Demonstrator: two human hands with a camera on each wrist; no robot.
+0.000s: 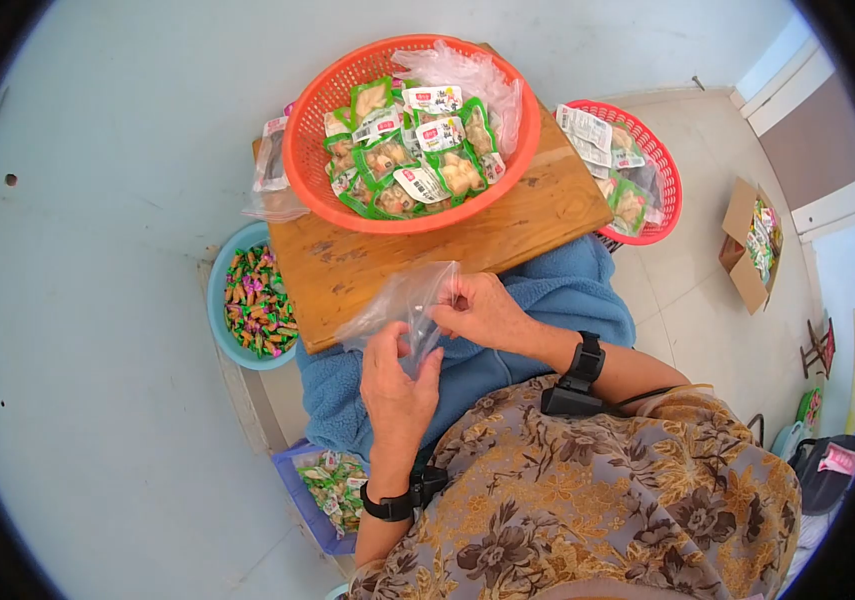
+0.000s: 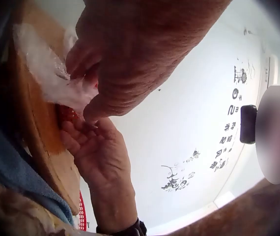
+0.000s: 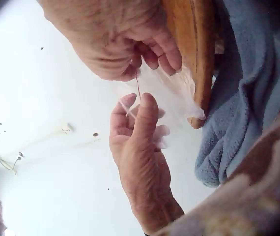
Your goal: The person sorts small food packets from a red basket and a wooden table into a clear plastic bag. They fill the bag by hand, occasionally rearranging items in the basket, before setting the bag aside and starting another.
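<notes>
A clear plastic bag [image 1: 402, 295] is stretched between the two hands, over the near edge of the wooden table. My left hand [image 1: 397, 385] holds its near edge between thumb and fingers. On the other side, the right hand [image 1: 487, 312] pinches the bag's edge with thumb and forefinger. A thin red line along the bag's mouth [image 3: 138, 86] runs from one hand to the other in the right wrist view. No contents show inside the bag. Beyond the hands, an orange-red basket [image 1: 412, 228] holds many green-and-white snack packets [image 1: 417, 150] and a bunch of clear bags [image 1: 472, 85].
The wooden table [image 1: 347, 290] borders a blue cloth [image 1: 567, 300] over the lap. Left of it stands a light-blue basin [image 1: 219, 320] of wrapped sweets; a purple bin [image 1: 322, 535] is below. A red basket [image 1: 675, 190] and a cardboard box [image 1: 739, 225] are at right.
</notes>
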